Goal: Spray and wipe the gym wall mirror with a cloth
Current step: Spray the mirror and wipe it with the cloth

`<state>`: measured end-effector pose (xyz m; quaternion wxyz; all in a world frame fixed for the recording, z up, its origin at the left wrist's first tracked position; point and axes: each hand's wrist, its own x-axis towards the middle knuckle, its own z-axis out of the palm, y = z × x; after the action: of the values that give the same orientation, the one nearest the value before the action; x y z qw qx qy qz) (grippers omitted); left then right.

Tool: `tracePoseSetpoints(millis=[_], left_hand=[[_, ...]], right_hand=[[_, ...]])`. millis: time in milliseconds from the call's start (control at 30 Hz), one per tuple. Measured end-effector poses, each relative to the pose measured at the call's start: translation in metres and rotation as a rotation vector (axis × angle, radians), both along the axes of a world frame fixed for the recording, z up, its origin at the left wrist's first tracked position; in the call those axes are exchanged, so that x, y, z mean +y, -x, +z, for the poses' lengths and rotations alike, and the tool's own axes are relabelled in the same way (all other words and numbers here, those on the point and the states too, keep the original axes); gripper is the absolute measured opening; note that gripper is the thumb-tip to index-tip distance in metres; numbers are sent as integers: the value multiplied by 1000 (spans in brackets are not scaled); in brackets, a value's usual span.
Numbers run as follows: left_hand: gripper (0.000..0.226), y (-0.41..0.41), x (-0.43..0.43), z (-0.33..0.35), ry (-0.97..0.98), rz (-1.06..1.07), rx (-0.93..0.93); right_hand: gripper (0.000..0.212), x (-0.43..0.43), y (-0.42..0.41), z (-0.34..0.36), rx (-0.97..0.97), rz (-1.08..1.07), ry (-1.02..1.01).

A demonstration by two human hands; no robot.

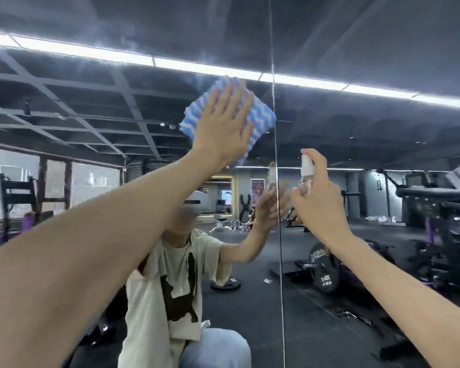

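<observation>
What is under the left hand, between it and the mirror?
A blue-and-white cloth lies under the left hand, whose straight fingers press it flat on the mirror. The cloth's middle and the glass behind it are covered and cannot be seen.

Only semi-legible txt sits on a black weight plate (325, 272) seen reflected in the mirror (369, 115), lower right. White chars on the plate's lower half are reversed by the reflection and look like "20KG", w/ a smaller line beneath too blurred to read. An arc of yellow-outlined lettering across the plate's top, approx. brand-style, can't be made out.
</observation>
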<state>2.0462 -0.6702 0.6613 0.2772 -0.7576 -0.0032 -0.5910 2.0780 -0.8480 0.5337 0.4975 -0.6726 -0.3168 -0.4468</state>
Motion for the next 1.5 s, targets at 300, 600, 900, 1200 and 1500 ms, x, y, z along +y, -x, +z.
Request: tracePoseSetpoints(millis=[300,600,900,1200,1500], left_hand=[[61,7,12,-67,-467,-150,378],[66,3,22,-84,-350,-112,187],[61,19,38,-158,-573,-89,436],[65,-14,-18,-91,-238,-73,224],[58,7,28,-187,-679,-183,600]], right_hand=[[67,0,4,2,21,-40,16],[64,-1,3,-66,96,-15,-64],[66,-7,16,-74,167,-80,-7],[67,-9,16,-98,165,-49,-68],[66,-9,14,-91,153,-66,-41]])
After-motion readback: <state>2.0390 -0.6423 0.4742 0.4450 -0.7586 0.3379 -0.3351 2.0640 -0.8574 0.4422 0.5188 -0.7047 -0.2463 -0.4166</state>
